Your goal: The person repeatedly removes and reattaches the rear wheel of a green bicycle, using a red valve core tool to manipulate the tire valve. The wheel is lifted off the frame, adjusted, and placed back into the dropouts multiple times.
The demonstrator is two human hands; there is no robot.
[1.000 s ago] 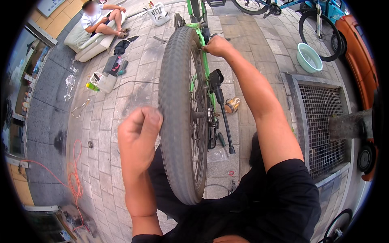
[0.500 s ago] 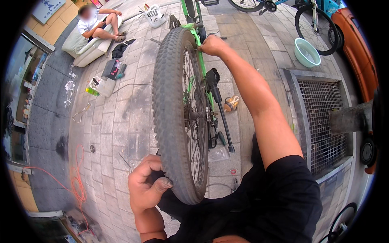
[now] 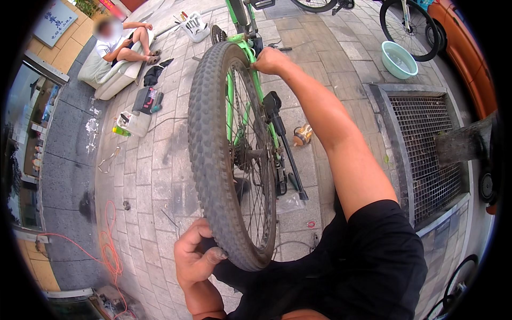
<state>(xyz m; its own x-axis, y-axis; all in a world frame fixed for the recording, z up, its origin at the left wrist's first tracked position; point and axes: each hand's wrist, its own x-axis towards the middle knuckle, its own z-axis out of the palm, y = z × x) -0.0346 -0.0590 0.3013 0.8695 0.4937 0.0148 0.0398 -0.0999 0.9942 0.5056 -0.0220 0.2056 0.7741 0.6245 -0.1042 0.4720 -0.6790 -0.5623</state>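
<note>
A bicycle with a green frame (image 3: pixel 259 88) stands in front of me, its knobbly black rear tyre (image 3: pixel 205 122) toward me. My right hand (image 3: pixel 271 60) is closed around the green frame tube beside the far part of the wheel. At the near end of the wheel, my left hand (image 3: pixel 196 255) has its curled fingers and thumb against the tyre's left side; the fingertips are partly hidden. Spokes and the rear sprockets (image 3: pixel 242 154) show inside the rim. A black kickstand (image 3: pixel 292 160) slants down to the paving on the bicycle's right.
A person (image 3: pixel 114 42) sits on a pale sofa (image 3: pixel 101 69) at far left. Tool containers, including a white basket (image 3: pixel 194 28), stand on the paving. An orange hose (image 3: pixel 111 256) lies at left. To the right are a metal grate (image 3: pixel 424 144), a water basin (image 3: pixel 399 60) and an orange vehicle (image 3: pixel 464 58).
The wheel's far part leans further left in view, showing more of the spokes and sprockets. My left hand sits slightly lower, and my right hand has shifted slightly left with the frame.
</note>
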